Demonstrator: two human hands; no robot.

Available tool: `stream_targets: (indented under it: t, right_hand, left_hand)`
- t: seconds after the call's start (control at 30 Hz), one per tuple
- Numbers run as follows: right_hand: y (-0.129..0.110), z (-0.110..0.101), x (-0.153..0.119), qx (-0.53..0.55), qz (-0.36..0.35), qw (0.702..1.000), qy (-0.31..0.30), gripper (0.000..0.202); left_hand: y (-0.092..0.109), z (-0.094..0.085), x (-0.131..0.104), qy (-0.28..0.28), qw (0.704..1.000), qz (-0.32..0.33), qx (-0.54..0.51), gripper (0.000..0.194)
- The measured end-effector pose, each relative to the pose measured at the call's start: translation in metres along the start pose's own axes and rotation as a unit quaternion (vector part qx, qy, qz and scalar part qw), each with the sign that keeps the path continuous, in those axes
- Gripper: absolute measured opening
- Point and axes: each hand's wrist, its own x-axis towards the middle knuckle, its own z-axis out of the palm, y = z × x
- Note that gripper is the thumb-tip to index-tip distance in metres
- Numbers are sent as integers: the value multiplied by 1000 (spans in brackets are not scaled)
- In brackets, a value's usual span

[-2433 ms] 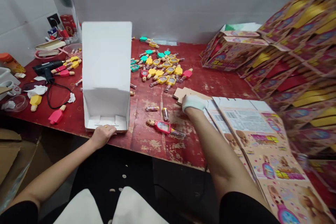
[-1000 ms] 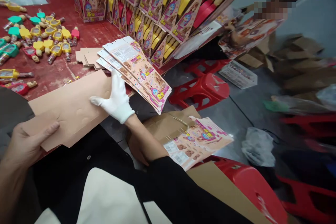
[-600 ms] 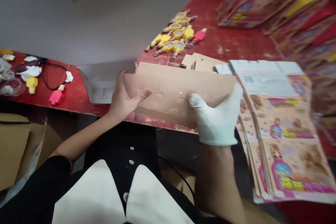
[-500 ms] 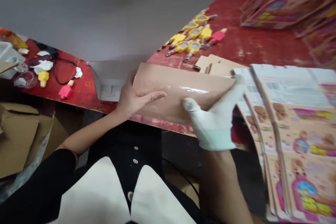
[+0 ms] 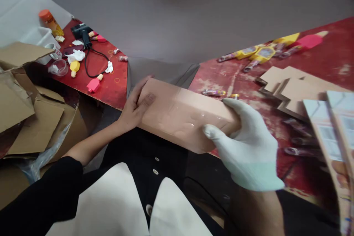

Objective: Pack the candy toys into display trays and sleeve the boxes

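A beige cardboard box with a shiny, bubbled face is held slanting in front of me, above the table's front edge. My bare left hand is closed round its left end, thumb on the upper face. At the right end, my right hand, in a white glove with a mint cuff, grips the box between thumb and fingers. Just behind the box lies a small clear tube with coloured contents. What the box holds cannot be seen.
Flat beige card pieces and printed cartons lie right. Yellow and pink popsicle-shaped toys sit behind. A large grey panel stands across the back. Left are a black corded tool, a white mug and open cardboard boxes.
The beige cardboard has gone from a curved, flatter shape to a squared box between my hands. My view has swung left, showing more of the left side.
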Motion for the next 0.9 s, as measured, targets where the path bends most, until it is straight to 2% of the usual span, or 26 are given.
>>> stream_targets:
  t: [0.07, 0.2, 0.33, 0.43, 0.5, 0.53, 0.57, 0.63, 0.67, 0.73, 0.8, 0.9]
  right_hand:
    - [-2, -2, -1, 6, 28, 999, -24, 56]
    - [4, -3, -5, 23, 65, 996, -48, 44]
    - [19, -5, -7, 24, 92, 993, -69, 42]
    - [30, -2, -13, 17, 80, 996, -46, 63]
    - [33, 5, -21, 62, 84, 994, 9, 90]
    - [33, 9, -26, 104, 98, 989, 31, 97]
    - [32, 14, -31, 152, 121, 980, 36, 95]
    - [26, 23, -40, 234, 180, 955, 23, 70]
    - [23, 26, -43, 258, 207, 943, 25, 58]
    - [18, 31, -44, 270, 231, 933, 55, 47]
    - [18, 32, -42, 244, 209, 941, 104, 45]
    - [24, 32, -40, 242, 162, 949, 117, 45]
  left_hand:
    - [4, -2, -2, -2, 1000, 10, 9, 52]
    - [9, -1, -5, -2, 1000, 7, -7, 33]
    - [4, 8, -2, -18, 999, -36, -7, 36]
    - [-6, 16, 5, -14, 996, -92, -9, 43]
    - [-13, 21, 11, 27, 991, -130, -15, 43]
    - [-16, 23, 13, 51, 988, -144, -24, 42]
    - [-18, 25, 15, 73, 985, -154, -37, 39]
    - [-20, 30, 17, 96, 979, -168, -65, 34]
    - [-19, 32, 17, 97, 977, -176, -75, 32]
    - [-18, 37, 15, 87, 971, -201, -94, 29]
    - [-18, 41, 12, 67, 963, -233, -121, 27]
    - [-19, 44, 4, 42, 949, -269, -159, 29]
